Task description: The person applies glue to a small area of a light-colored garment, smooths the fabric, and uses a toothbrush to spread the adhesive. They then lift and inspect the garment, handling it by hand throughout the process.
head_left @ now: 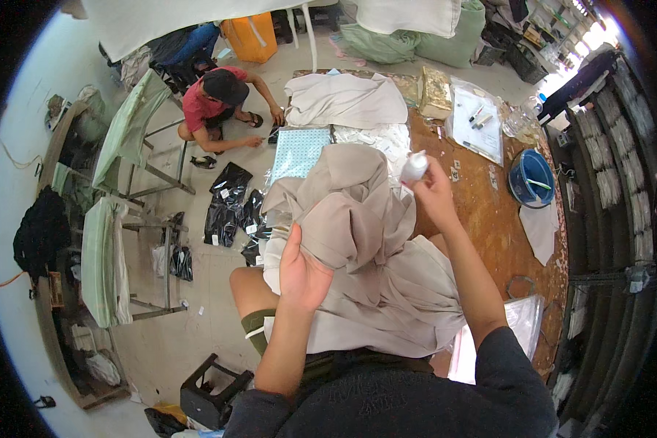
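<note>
Beige fabric (365,299) is draped across my lap and bunched over the front of the wooden table. My left hand (303,270) holds a fold of it, palm up with the thumb raised and the other fingertips hidden in the cloth. My right hand (431,186) grips a small white bottle-like object (415,166) above the fabric's right side. Behind the bunched cloth lie a light blue patterned sheet (299,150), white material (372,148) and a folded pale cloth (343,98).
A co-worker (215,102) squats at left near black bagged packages (226,204). Beyond are racks with green cloths (106,259). The wooden table (474,241) holds a blue bucket (531,175) and tray (473,120). Shelving (609,182) lines the right; a stool (212,390) stands lower left.
</note>
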`<state>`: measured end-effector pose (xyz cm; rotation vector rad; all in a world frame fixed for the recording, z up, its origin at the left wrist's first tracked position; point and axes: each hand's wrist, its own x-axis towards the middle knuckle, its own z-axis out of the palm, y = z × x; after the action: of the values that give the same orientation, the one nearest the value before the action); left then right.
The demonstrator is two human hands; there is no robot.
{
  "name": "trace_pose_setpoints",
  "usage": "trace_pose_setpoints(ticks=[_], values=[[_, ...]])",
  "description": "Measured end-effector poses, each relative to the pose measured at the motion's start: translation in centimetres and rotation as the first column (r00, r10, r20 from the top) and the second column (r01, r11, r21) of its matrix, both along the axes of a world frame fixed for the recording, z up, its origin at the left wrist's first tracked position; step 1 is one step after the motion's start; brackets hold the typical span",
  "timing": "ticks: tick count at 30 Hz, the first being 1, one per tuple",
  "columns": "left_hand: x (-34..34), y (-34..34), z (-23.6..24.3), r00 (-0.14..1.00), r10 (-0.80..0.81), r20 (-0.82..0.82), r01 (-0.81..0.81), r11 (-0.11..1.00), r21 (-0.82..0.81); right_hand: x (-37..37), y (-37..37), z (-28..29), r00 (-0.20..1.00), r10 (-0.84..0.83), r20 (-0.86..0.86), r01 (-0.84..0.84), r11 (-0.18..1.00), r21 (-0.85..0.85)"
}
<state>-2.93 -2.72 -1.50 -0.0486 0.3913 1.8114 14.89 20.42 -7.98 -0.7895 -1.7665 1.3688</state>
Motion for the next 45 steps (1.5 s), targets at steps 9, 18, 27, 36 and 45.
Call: trace_pose_setpoints(ticks=[9, 18, 27, 36, 45], values=[[-0.2, -1.4, 0.6, 0.995, -0.039, -0.093, 0.046, 0.996, 0.079, -4.0, -6.2, 9.1, 0.964, 0.011, 0.267, -0.193, 0.722, 0.665], [0.3, -1.2, 1.7, 0.989, -0.038, -0.143, 0.048, 0.997, 0.064, -4.5, -7.5, 11.3, 0.907, -0.178, 0.382, -0.276, 0.435, 0.857], [0.6, -1.2, 2.2, 0.984, -0.030, -0.173, 0.042, 0.997, 0.068, -5.4, -8.7, 12.2, 0.912, -0.169, 0.373, -0.283, 0.396, 0.873], [0.8, -1.1, 2.3, 0.986, -0.036, -0.163, 0.046, 0.997, 0.058, -5.5, -8.9, 12.5, 0.904, -0.213, 0.371, -0.293, 0.322, 0.900], [0.8, -1.2, 2.3, 0.983, -0.056, -0.176, 0.064, 0.997, 0.037, -5.9, -8.9, 12.4, 0.914, -0.269, 0.305, -0.263, 0.179, 0.948]])
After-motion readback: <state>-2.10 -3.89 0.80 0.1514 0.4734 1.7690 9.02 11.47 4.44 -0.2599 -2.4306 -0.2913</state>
